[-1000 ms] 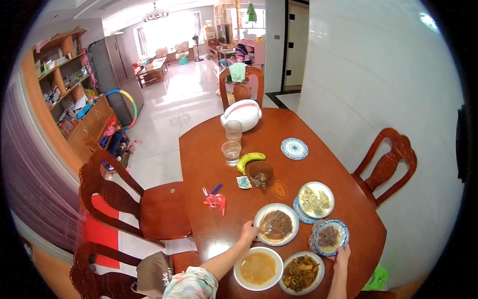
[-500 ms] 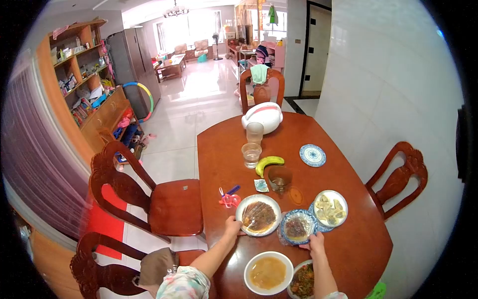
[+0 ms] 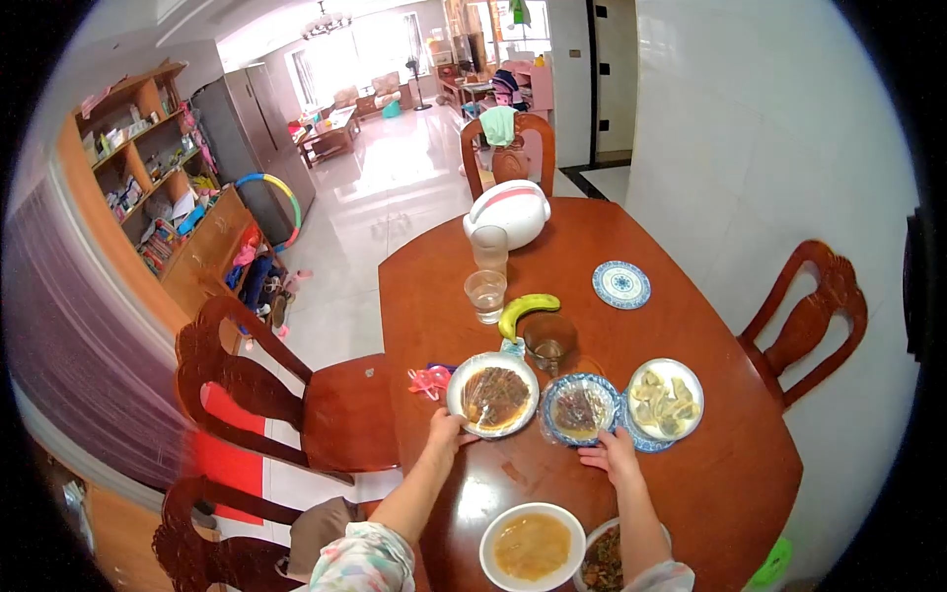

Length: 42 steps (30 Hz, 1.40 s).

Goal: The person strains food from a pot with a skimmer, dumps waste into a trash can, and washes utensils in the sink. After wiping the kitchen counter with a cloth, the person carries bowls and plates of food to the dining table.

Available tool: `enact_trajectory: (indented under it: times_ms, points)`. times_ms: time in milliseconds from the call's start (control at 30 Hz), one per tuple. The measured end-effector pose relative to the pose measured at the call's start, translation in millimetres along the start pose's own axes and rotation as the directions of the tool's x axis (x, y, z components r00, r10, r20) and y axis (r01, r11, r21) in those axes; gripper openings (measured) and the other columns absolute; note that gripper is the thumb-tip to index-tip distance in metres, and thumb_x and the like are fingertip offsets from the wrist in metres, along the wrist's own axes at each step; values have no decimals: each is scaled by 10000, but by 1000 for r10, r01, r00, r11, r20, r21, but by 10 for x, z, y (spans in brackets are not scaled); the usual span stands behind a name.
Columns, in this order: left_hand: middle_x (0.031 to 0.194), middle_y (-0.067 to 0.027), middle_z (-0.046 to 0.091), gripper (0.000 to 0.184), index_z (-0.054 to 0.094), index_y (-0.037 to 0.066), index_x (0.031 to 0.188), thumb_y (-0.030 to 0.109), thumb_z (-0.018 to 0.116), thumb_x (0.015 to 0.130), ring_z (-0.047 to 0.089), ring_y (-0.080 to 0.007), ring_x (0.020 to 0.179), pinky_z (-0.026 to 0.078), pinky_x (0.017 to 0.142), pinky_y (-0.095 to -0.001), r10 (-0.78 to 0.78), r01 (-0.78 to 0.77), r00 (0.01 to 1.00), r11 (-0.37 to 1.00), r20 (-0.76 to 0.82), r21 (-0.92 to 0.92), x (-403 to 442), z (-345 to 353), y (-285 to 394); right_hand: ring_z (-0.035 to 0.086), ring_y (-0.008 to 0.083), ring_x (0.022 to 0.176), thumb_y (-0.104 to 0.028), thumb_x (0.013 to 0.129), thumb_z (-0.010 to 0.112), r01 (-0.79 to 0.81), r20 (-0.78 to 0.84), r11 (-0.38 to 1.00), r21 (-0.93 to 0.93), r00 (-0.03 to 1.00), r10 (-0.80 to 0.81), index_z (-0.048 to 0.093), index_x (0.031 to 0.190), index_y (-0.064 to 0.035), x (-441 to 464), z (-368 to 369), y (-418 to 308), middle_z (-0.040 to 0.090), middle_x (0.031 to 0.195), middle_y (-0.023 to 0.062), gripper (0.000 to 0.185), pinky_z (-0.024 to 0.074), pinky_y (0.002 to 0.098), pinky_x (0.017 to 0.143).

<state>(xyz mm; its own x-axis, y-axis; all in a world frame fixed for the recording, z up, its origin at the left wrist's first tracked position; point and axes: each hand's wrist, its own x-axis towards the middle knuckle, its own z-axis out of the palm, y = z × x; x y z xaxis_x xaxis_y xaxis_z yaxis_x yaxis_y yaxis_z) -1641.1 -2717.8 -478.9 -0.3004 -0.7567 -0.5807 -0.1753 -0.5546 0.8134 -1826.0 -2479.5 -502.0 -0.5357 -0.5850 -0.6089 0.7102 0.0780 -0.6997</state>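
My left hand point(image 3: 449, 431) grips the near-left rim of a white plate point(image 3: 456, 403) of dark brown food under clear wrap. Close to it, my right hand point(image 3: 614, 458) has its fingers stretched out at the near edge of a blue-and-white dish point(image 3: 552, 424), also wrapped; its fingertips seem to touch the rim. Right of that dish stands a plate of dumplings point(image 3: 666, 400). Nearer me are a white bowl of yellowish soup point(image 3: 533, 548) and a dish of dark greens point(image 3: 604, 560), partly hidden by my right forearm.
Beyond the plates are a brown glass cup point(image 3: 549, 342), a banana point(image 3: 528, 314), clear glasses point(image 3: 485, 296), a white rounded container point(image 3: 508, 215) and a patterned blue-and-white disc point(image 3: 621, 285). A pink ribbon-like item point(image 3: 429, 382) lies left. Wooden chairs point(image 3: 340, 409) surround the table point(image 3: 710, 474).
Both wrapped dishes have slid away from me toward the cup, and the left plate now partly covers the small packet. My right hand's fingers have spread and loosened from the blue dish. The view shifted.
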Motion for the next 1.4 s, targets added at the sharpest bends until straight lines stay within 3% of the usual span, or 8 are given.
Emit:
enact_trajectory:
  times_ms: [200,267,367,533,633,867,1267,1400]
  points:
    - [1009,-170,516,277,403,1,1078,95,504,838,579,-276,862,537,688,-418,-68,84,976,994,206,-70,-41,-398,-365,591,194,869,-86,821,523,225,10,926,-305,972,-233,426,1207,25,-685,-707,-47,585,972,141,413,490,288,681]
    - [968,-150,538,304,426,10,1096,181,519,862,577,-256,848,528,717,-411,-151,145,978,988,140,57,-560,-450,-430,582,191,883,-82,822,494,273,-6,804,-529,946,-325,487,1143,39,-1024,-1161,38,590,1013,146,343,472,271,718]
    - [937,-106,559,306,476,19,1082,245,503,877,577,-212,803,518,682,-352,-295,254,935,945,199,209,-1246,-580,-481,576,202,897,-76,824,438,-9,-153,796,-606,983,-105,495,1138,40,-1480,-1726,207,592,1028,144,339,470,279,737]
    - [962,-95,540,376,405,49,1183,289,450,897,585,-194,778,513,645,-319,-426,331,884,862,194,384,-1909,-719,-717,581,182,799,-98,810,402,-228,-222,824,-519,967,128,444,1189,-5,-2052,-1728,339,562,1010,115,393,501,290,613]
    - [992,-97,534,387,356,55,1237,240,413,903,587,-212,874,534,659,-364,-421,370,870,902,258,224,-2163,-564,-855,598,220,822,-125,816,383,-323,-229,799,-507,944,237,370,1253,-19,-2127,-1658,429,528,1099,152,449,539,310,579]
    - [1128,-92,507,357,360,62,1242,178,387,905,564,-197,936,534,690,-350,-320,241,904,929,283,280,-2160,-483,-1028,605,226,706,-12,762,382,-53,-272,962,-267,962,-23,421,1136,17,-2151,-1667,917,547,956,143,377,549,323,462]
    - [1109,-112,526,320,401,44,1205,164,377,910,565,-225,960,530,744,-382,-192,136,869,979,455,153,-1784,334,-793,628,269,743,-17,808,372,8,-401,999,-36,916,-21,372,1202,8,-1579,-1663,566,533,1014,202,395,574,367,542]
    - [1138,-111,505,316,399,35,1202,158,370,912,541,-236,998,521,769,-400,-212,160,854,976,475,148,-1559,470,-767,627,277,651,4,796,360,43,-473,999,32,881,-22,347,1219,-12,-1444,-1624,508,567,948,189,424,557,380,502]
